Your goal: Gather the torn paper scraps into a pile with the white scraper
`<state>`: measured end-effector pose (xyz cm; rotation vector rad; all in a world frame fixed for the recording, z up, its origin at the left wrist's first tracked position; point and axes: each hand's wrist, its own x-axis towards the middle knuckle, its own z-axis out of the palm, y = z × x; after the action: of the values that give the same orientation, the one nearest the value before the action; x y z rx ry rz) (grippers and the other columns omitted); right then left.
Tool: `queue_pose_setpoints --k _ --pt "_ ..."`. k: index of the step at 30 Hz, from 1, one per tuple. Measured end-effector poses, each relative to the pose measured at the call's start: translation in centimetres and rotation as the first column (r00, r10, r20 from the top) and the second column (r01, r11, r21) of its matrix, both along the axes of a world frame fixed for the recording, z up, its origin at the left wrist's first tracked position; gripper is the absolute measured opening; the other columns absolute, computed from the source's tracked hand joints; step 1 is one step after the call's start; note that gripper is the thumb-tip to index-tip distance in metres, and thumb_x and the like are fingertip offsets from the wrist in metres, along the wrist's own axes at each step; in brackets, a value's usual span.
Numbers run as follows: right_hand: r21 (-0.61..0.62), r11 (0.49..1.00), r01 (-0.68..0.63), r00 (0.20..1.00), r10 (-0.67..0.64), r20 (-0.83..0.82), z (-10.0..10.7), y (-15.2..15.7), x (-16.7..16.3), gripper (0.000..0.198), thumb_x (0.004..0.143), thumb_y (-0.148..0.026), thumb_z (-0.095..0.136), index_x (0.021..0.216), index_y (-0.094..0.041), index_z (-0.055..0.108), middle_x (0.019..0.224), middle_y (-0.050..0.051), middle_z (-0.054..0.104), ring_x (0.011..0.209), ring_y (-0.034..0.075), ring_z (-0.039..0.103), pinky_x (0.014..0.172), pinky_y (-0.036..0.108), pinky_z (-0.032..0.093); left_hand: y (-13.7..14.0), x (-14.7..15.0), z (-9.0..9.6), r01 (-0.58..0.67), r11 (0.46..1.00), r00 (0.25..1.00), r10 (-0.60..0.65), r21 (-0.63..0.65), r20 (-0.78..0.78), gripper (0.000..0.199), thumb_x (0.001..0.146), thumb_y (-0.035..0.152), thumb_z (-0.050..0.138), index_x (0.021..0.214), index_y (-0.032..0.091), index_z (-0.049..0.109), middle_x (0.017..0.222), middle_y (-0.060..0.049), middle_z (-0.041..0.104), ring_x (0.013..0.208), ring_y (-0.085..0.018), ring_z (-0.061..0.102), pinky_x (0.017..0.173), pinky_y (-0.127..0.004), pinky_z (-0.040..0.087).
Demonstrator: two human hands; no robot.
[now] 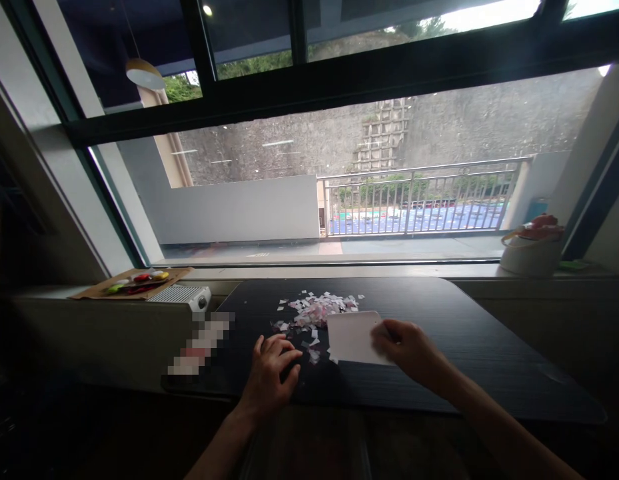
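A heap of small white and pinkish paper scraps [322,308] lies on the dark table [464,347], with a few loose pieces scattered toward me. My right hand [409,343] pinches the right edge of a white card [355,339] with rounded corners. The card's left edge is up against the near right side of the scraps. To the left, my left hand [275,365] rests palm down by the table's near edge, fingers bent and apart, holding nothing. Its fingertips are close to the loose scraps.
A blurred-out patch [202,347] covers something at the table's left edge. Beyond it, a brown board [132,283] with colourful items lies on the sill near a white slatted unit [182,298]. At right on the sill stands a white bucket [532,250]. A large window spans the back.
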<state>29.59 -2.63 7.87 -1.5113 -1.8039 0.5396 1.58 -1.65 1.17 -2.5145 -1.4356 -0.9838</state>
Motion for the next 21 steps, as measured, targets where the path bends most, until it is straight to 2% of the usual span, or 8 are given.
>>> queue_pose_setpoints --k 4,8,15,21 --pt "0.074 0.997 0.024 0.992 -0.033 0.125 0.7 -0.3 0.4 0.020 0.078 -0.033 0.049 0.066 -0.019 0.055 0.056 -0.004 0.050 0.054 0.012 0.046 0.051 0.024 0.033 -0.1 0.8 0.5 0.045 0.999 0.999 -0.045 -0.003 -0.023 0.024 0.079 0.020 0.050 0.097 0.027 0.065 0.099 -0.004 0.063 0.113 -0.027 0.050 0.102 -0.065 0.023" --pt "0.085 0.996 -0.008 0.983 -0.008 0.181 0.9 -0.4 0.0 0.022 0.079 -0.032 0.047 0.062 -0.019 0.051 0.055 -0.005 0.046 0.053 0.011 0.042 0.050 0.023 0.031 0.2 1.6 0.7 0.077 0.997 0.996 -0.078 -0.015 -0.032 0.025 0.080 0.022 0.052 0.101 0.028 0.064 0.101 -0.003 0.063 0.114 -0.027 0.049 0.104 -0.064 0.021" --pt "0.074 0.996 0.044 0.959 -0.063 0.278 2.3 -2.3 1.7 0.022 0.080 -0.033 0.047 0.062 -0.020 0.049 0.054 -0.006 0.046 0.052 0.011 0.042 0.050 0.024 0.029 0.5 2.0 0.1 0.020 1.000 1.000 -0.020 0.022 0.019 0.023 0.079 0.021 0.052 0.096 0.026 0.065 0.096 -0.003 0.064 0.110 -0.025 0.051 0.104 -0.059 0.025" --pt "0.078 0.997 0.028 0.946 -0.051 0.320 2.8 -3.3 2.2 0.023 0.081 -0.030 0.044 0.061 -0.020 0.049 0.054 -0.005 0.047 0.052 0.011 0.044 0.050 0.023 0.030 0.4 1.9 0.0 0.018 0.999 1.000 -0.019 0.040 0.024 0.022 0.078 0.020 0.051 0.095 0.026 0.065 0.094 -0.003 0.064 0.108 -0.025 0.052 0.103 -0.058 0.025"
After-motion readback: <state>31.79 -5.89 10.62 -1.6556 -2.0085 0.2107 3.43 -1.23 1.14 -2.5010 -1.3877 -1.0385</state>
